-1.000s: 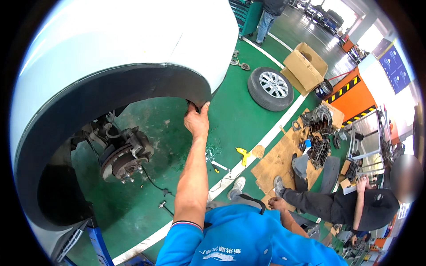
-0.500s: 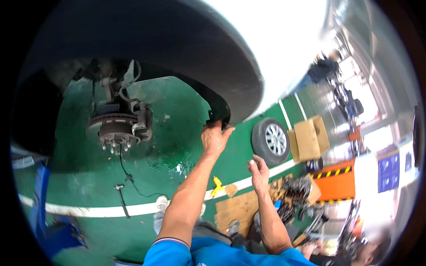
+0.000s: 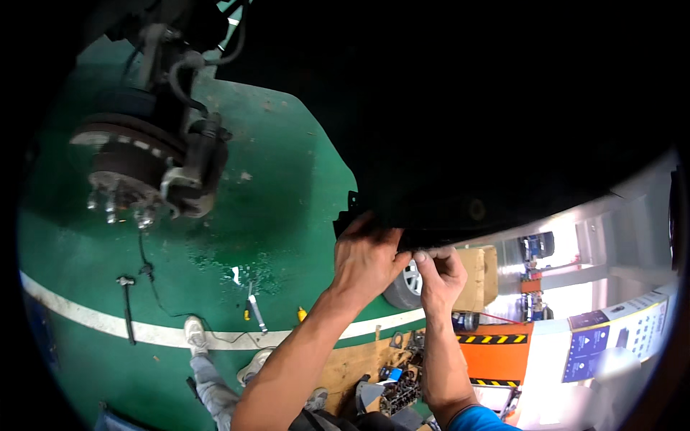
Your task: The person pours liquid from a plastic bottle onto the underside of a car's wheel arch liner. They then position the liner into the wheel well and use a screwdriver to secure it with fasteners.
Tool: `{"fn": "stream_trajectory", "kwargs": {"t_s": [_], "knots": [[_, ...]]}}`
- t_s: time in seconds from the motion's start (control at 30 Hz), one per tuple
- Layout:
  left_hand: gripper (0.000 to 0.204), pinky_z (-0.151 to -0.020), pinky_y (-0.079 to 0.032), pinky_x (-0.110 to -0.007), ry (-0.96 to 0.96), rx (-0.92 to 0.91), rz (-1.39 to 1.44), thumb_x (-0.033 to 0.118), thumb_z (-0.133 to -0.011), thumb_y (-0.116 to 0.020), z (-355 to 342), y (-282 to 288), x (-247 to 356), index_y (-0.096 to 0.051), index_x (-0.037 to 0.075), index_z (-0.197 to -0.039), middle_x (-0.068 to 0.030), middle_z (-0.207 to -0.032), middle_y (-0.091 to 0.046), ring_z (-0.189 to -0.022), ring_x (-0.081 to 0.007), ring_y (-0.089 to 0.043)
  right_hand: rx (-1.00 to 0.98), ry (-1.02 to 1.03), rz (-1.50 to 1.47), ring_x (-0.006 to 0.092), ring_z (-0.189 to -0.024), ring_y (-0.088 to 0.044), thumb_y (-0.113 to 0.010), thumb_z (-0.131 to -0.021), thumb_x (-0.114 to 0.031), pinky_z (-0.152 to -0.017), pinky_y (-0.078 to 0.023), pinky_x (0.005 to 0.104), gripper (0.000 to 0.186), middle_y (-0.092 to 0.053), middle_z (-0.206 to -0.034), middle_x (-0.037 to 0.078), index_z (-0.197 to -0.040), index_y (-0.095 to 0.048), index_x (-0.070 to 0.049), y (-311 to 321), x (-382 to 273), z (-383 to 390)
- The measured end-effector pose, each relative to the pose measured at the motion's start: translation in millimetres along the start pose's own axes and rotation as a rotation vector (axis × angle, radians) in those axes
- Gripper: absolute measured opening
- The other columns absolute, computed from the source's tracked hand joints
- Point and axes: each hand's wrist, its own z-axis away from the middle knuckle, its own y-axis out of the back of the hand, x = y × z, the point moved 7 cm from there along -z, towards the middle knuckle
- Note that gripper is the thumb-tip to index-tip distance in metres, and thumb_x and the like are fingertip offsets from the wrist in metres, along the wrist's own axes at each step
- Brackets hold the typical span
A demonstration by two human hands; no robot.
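Note:
The dark wheel arch liner (image 3: 467, 144) of a raised car fills the upper part of the view. My left hand (image 3: 363, 262) is up at its lower end, fingers closed round the black edge and partly lost in shadow. Close beside it, my right hand (image 3: 443, 276) is at the same edge, thumb and bent fingers pressed together. Whatever lies between those fingers is too small to make out. To the left hangs the bare wheel hub with its brake disc (image 3: 129, 133), studs and caliper (image 3: 201, 161).
A loose wheel (image 3: 404, 291) and a cardboard box (image 3: 474, 280) stand beyond my hands. On the green floor lie a hammer-shaped tool (image 3: 127, 309), a cable (image 3: 152, 287) and a small hand tool (image 3: 256, 310). Engine parts (image 3: 402, 391) rest on cardboard near an orange striped platform (image 3: 494, 355).
My right hand has risen from lower right to the liner's edge beside my left hand, its fingers closing. My left hand stays at the edge. The view has moved closer under the arch.

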Motion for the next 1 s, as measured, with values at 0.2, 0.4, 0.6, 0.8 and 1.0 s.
{"fn": "stream_trajectory", "kwargs": {"t_s": [0.2,0.4,0.6,0.8,1.0], "knots": [[0.049,-0.099,-0.045,-0.044,-0.046,-0.029,0.076,0.021,-0.067,-0.079,-2,-9,-4,-0.065,0.002,-0.11,-0.0173,-0.098,-0.068,-0.091,-0.0325,-0.066,0.068,0.047,0.069,0.0098,-0.079,-0.062,-0.079,-0.076,0.0,-0.075,-0.049,0.0239,0.015,-0.069,-0.086,0.002,-0.088,-0.07,-0.001,11,7,-3],[0.048,-0.105,-0.041,-0.048,0.007,-0.199,0.15,0.012,-0.074,-0.074,-4,-9,-10,-0.06,0.0,-0.119,-0.0204,-0.099,-0.067,-0.095,-0.0357,-0.065,0.074,0.078,0.136,0.0161,-0.091,-0.064,-0.086,-0.07,-0.005,-0.082,-0.052,0.0281,0.044,-0.066,-0.102,0.007,-0.108,-0.063,0.0,17,16,-7],[0.058,-0.11,-0.033,-0.053,0.104,-0.357,0.222,0.006,-0.074,-0.07,-3,-10,-12,-0.051,0.0,-0.128,-0.0218,-0.105,-0.065,-0.106,-0.0379,-0.061,0.185,0.045,0.321,0.0179,-0.093,-0.063,-0.084,-0.074,-0.013,-0.083,-0.052,0.0301,0.044,-0.065,-0.104,0.007,-0.11,-0.062,0.0,23,29,1],[0.058,-0.11,-0.032,-0.054,0.1,-0.439,0.306,0.004,-0.076,-0.067,0,-10,-16,-0.048,0.0,-0.13,-0.0218,-0.11,-0.063,-0.11,-0.0381,-0.059,0.228,0.069,0.38,0.0221,-0.1,-0.061,-0.078,-0.082,-0.014,-0.09,-0.048,0.0343,0.039,-0.064,-0.11,0.009,-0.115,-0.061,-0.002,34,54,15],[0.051,-0.108,-0.034,-0.054,0.07,-0.436,0.387,0.002,-0.075,-0.066,-1,-11,-19,-0.052,0.0,-0.124,-0.0228,-0.113,-0.06,-0.113,-0.0399,-0.057,0.305,0.018,0.214,0.0219,-0.104,-0.059,-0.079,-0.083,-0.018,-0.093,-0.048,0.0351,0.045,-0.061,-0.117,0.008,-0.12,-0.059,-0.004,36,73,25]]}}
